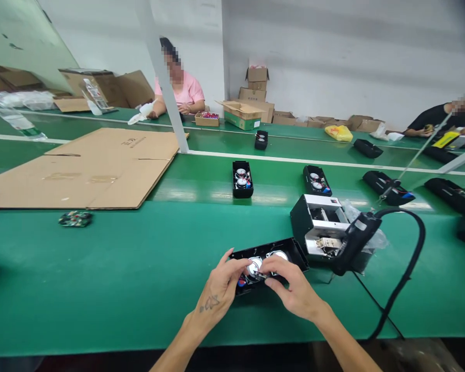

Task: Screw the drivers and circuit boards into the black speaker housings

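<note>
I have both hands on the black speaker housing (269,263), which lies on the green table (139,279) just left of the open white-and-black box (320,227). My left hand (220,289) steadies its near edge, while my right hand (290,289) pinches a small part (260,276) over the left driver. I could slip and scratch that cone, or snag the black cable (406,258) right of the box.

Both hands, left hand (220,289) and right hand (290,289), touch the black speaker housing (290,251).
</note>
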`<state>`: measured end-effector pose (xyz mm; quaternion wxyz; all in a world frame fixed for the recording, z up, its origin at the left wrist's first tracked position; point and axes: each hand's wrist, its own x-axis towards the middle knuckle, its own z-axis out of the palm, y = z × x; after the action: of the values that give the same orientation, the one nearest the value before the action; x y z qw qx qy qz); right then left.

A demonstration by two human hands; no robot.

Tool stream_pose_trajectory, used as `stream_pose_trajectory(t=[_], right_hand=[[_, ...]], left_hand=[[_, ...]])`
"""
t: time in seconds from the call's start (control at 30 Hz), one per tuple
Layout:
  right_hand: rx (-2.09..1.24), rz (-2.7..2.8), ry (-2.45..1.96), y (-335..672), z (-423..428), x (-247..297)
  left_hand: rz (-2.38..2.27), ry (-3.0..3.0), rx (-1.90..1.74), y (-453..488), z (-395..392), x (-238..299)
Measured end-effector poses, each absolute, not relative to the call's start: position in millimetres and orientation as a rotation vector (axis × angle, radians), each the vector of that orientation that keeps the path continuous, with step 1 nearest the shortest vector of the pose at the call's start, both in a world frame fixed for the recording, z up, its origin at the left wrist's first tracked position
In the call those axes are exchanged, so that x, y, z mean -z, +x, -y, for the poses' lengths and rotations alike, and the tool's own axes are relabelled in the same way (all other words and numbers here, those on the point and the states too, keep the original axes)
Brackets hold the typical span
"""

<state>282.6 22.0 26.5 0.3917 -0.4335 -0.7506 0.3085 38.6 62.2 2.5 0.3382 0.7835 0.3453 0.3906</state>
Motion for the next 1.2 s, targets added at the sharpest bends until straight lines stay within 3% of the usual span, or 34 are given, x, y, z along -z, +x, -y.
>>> stream_pose_trajectory(t=[0.2, 0.43, 1.0, 1.2], right_hand=[[-0.642, 2.089, -1.106, 296, -28, -34], [-0.170, 2.674, -1.157, 308, -27, -51], [-0.588, 2.558, -1.396, 294, -15, -41], [-0.721, 2.587, -1.412, 286, -34, -51]], left_hand=[[-0.927, 2.297, -0.912, 35, -52, -18], [-1.008, 2.484, -0.675, 45, -43, -9], [-1.053, 2.667, -0.738, 67, -37, 12], [-0.943, 2.559, -0.632, 61, -78, 7]])
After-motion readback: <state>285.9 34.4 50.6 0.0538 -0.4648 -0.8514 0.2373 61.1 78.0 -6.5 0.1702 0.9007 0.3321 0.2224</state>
